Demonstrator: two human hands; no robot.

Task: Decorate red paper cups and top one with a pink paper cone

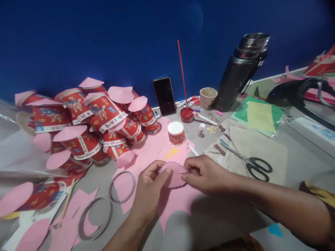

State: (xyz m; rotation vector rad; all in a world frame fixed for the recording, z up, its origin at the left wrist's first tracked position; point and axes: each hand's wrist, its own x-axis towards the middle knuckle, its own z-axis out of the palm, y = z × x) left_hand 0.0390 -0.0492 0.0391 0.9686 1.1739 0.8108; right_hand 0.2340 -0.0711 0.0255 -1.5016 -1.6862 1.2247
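Note:
Between my two hands is a pink paper disc (173, 176) with a purple line along its edge and a slit running in from the right. My left hand (154, 179) pinches its left side, thumb on top. The right side is gripped by my right hand (197, 172), thumb and fingers together at the slit. Below lies a pink paper sheet (178, 205) with curved pieces cut out of it. Just beyond my hands stands a red paper cup (176, 134), upside down with its white base up. A white marker (192, 150) lies beside it.
Many red cups topped with pink paper (104, 111) are heaped at left. Tape rolls (95, 218) lie near my left arm. Scissors (246, 158) rest on beige cloth (272, 153) at right. A phone (164, 96), a red pot (186, 115) and a black flask (235, 76) stand behind.

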